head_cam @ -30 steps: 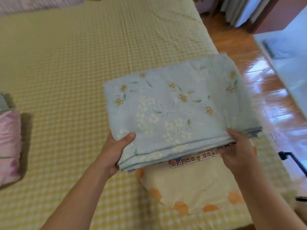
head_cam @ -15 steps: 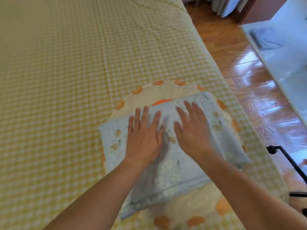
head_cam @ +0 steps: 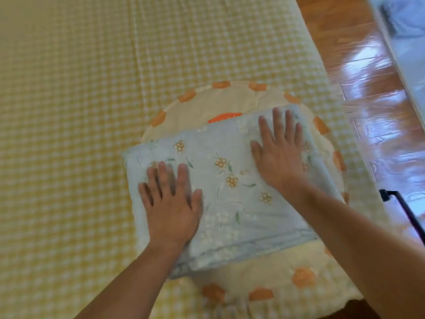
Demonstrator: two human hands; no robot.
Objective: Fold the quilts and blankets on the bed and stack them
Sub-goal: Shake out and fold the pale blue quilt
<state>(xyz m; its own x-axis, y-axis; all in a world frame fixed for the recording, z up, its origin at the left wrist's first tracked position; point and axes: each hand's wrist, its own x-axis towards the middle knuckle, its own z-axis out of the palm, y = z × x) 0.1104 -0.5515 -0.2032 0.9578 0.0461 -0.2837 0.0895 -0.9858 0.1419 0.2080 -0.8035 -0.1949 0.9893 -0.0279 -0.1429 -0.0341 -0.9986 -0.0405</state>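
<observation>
A yellow-and-white checked bed cover [head_cam: 69,111] fills the left and far part of the view, a soft woven-looking fabric with faint creases running toward the far edge of the bed.

The left hand [head_cam: 171,203] lies flat, palm down, on the near-left part of the folded blue quilt [head_cam: 220,187], fingers straight and slightly spread, grasping nothing; its forearm comes up from the bottom of the view. The fingertips are blurred.

The blue quilt is a thick rectangular fold of pale blue cloth printed with small yellow and white flowers and green stems, its layered edges showing along the near side. It rests on top of the cream quilt [head_cam: 207,111], near the right edge of the bed. The cream quilt is pale yellow with orange patches around its border and looks rounded at its far side; an orange shape in its middle is mostly hidden under the blue one.

The right hand [head_cam: 281,153] presses flat on the far-right corner of the blue quilt, fingers extended and apart, holding nothing. Its forearm crosses the quilt's right side and hides that edge.

Past the bed's right edge lies a glossy wooden floor [head_cam: 368,100] with bright reflections. A black rod [head_cam: 404,212] is cut off at the right border; what it belongs to cannot be told.
</observation>
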